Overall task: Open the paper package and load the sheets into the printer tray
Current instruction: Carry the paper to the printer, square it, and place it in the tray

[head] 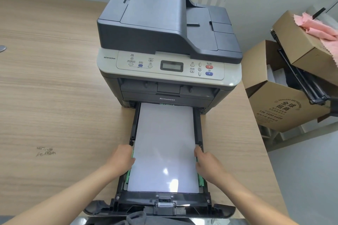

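Both hands' grip flanks sheets [163,149] lying in pulled-out tray [135,124]

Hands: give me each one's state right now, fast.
Left hand: open, resting against the paper stack's left edge in the tray.
Right hand: open, against its right edge.

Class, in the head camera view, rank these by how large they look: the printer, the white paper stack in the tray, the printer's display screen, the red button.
1. printer
2. paper stack, though nearness to the camera enlarges it
3. display screen
4. red button
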{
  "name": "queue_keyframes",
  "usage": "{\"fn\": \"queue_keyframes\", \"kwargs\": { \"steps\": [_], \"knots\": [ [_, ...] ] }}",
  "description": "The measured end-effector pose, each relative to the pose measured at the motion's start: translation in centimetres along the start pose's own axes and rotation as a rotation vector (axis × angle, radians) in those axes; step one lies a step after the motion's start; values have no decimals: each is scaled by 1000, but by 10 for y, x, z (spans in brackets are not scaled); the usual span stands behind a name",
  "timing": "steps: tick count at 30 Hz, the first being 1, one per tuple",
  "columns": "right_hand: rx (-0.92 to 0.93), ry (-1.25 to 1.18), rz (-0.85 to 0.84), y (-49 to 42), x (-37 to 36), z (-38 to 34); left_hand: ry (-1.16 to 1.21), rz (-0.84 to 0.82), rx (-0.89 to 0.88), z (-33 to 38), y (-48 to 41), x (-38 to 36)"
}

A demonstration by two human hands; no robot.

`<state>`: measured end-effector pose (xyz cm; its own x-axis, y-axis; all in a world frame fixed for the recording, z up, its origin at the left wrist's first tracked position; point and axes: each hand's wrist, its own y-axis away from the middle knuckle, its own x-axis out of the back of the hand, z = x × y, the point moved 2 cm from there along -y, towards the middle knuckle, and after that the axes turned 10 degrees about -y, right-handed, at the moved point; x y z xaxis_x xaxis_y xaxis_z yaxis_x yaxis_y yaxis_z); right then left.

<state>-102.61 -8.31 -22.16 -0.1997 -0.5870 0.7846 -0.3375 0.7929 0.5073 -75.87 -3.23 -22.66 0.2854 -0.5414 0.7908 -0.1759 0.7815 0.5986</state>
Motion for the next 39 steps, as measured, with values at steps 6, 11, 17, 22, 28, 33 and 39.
{"fn": "queue_keyframes", "kwargs": {
  "steps": [6, 11, 17, 22, 28, 33, 39],
  "knots": [
    [24, -79, 32, 5, -4, 4, 27, 44, -49, -5, -2, -11],
    [74, -172, -9, 12, -1, 11, 67, 44, -133, -10, 7, -9],
    [220, -143, -59, 24, 2, 10, 160, 40, -348, -28, 20, -15],
    [237, -97, -178, 12, -5, -3, 27, 20, -420, -24, 12, -14],
    [241, 129, -39, 3, -28, -3, 93, 103, -330, -17, 6, -21],
    [298, 145, 5, 1, -34, 7, 135, 97, -312, -16, 2, -20],
    [288, 156, -13, -22, -20, 7, 136, 166, -306, -14, -16, -7]
  ]
}}
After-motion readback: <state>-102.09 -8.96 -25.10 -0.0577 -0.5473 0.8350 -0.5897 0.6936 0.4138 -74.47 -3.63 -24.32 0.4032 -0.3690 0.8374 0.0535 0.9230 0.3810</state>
